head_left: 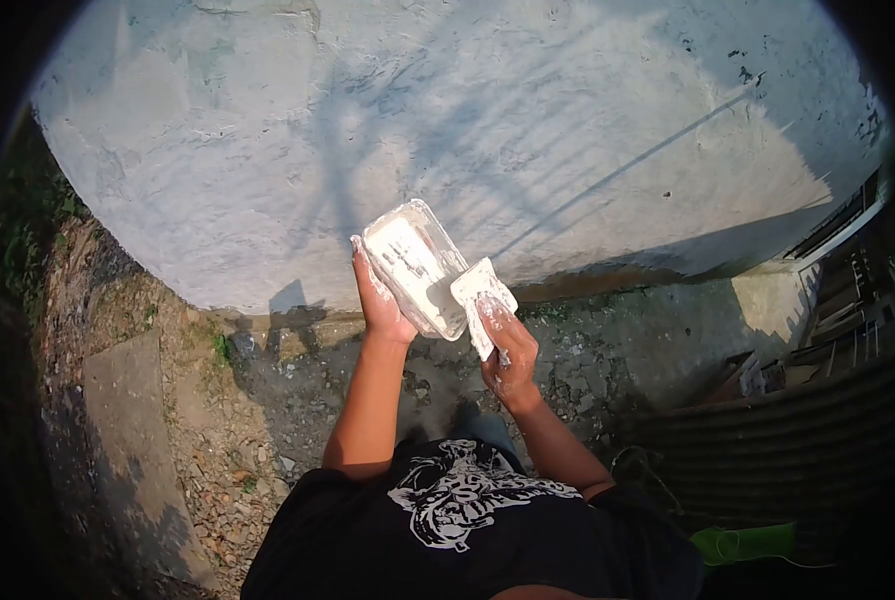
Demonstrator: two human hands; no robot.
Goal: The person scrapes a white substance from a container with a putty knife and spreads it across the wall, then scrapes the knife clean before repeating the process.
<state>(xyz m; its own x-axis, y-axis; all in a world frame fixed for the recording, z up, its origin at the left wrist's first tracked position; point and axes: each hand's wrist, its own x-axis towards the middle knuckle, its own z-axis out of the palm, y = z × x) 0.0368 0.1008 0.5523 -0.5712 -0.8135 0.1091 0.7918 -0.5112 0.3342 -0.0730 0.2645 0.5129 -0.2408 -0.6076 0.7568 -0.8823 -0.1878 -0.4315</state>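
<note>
Ahead of you, a pale plastered wall (218, 170) fills the upper view, crossed by shadows, with dark chipped spots near its upper right. Along its foot runs broken, stony ground (578, 365). To your left lie loose rubble (223, 450) and a flat concrete slab (128, 430); to your right, a dark corrugated sheet (768, 470) reaches in beside your arm, with something green (748, 543) near its lower end.

In front of your black T-shirt (368, 540), your left hand (380, 300) grips a clear rectangular plastic tub (408, 255) along its left side and lower corner. The tub holds white paste, its open top facing up to you, its long axis slanting from upper left to lower right.

Your right hand (508, 350), smeared white, is closed on a flat, white-coated spreader (483, 283). Its free end points away from you, towards the wall. It overlaps the tub's right rim in view; you cannot tell whether they touch. Your fingers cover its lower part.
</note>
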